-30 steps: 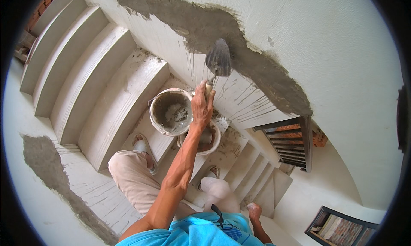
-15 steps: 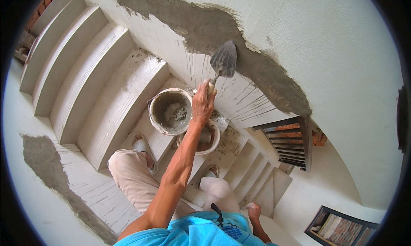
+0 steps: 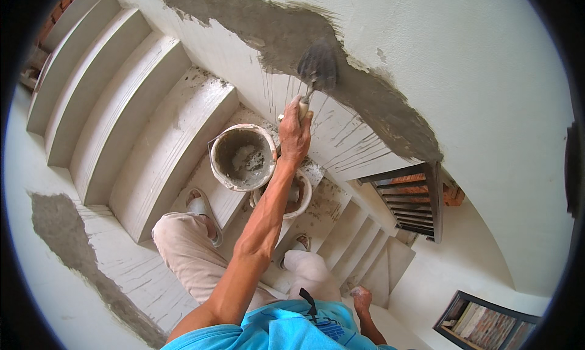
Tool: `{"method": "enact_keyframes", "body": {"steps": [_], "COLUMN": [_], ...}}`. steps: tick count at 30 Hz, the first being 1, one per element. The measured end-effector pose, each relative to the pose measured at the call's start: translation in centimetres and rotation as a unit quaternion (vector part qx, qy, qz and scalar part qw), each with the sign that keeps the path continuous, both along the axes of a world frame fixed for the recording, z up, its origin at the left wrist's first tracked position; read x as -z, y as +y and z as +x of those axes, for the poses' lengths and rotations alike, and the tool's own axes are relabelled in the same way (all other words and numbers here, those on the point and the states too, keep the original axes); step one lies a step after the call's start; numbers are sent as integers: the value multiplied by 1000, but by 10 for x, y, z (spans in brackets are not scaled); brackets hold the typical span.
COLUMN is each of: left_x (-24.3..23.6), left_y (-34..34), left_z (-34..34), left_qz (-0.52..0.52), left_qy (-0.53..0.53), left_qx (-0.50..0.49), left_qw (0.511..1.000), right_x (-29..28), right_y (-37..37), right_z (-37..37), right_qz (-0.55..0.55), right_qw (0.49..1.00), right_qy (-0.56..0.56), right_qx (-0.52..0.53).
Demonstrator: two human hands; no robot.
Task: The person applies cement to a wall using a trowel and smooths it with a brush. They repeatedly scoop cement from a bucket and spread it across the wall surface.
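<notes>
My left hand is closed round the pale handle of a trowel. The broad dark blade, smeared by motion, lies over a long band of wet grey mortar on the white wall; whether it presses on the mortar I cannot tell. Below my left wrist stands a bucket with a wire handle and grey mortar inside. A second bucket, partly hidden by my forearm and the first bucket, sits beside it. Low at the right, my right hand hangs by my hip, fingers curled in, with nothing visible in them.
Curved pale steps climb to the upper left; narrower steps descend at the right. My sandalled feet stand on the stairs. A dark slatted window opens in the wall. Another mortar patch marks the left wall.
My left hand has shifted slightly right and up with the trowel. The blade's angle has turned a little and it now blurs. My right hand and the buckets stay about where they were.
</notes>
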State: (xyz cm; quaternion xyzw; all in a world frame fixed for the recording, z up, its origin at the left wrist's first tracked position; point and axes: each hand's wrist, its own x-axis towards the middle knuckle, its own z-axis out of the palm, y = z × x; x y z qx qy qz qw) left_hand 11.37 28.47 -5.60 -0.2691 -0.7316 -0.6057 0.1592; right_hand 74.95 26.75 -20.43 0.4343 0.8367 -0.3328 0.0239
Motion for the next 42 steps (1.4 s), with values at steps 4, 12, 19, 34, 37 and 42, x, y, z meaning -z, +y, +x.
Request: {"method": "enact_keyframes", "body": {"steps": [4,12,19,34,37,42], "left_x": [22,-5,5,-6,-3,-19], "left_y": [-17,2,7,12,6,16], "left_z": [16,17,23,22,23,23], "left_qz": [-15,27,-9,10,17,30], "left_qy": [-31,29,-43,8,16,20], "left_qx": [-23,0,-9,-63,-75,-36], "left_qw": [999,999,999,998,997,999], "right_x": [-10,-8,-7,-16,-17,-9], "right_y": [-4,-3,-4,-6,-8,-10], "right_z": [-8,-10,-4,-20,-17,-14], "right_qz": [-27,-11,-17,7,-20,5], "right_qw": [1000,1000,1000,998,999,1000], "right_qy": [-11,-3,14,53,-21,-8], "right_qx": [9,-2,-12,-14,12,1]}}
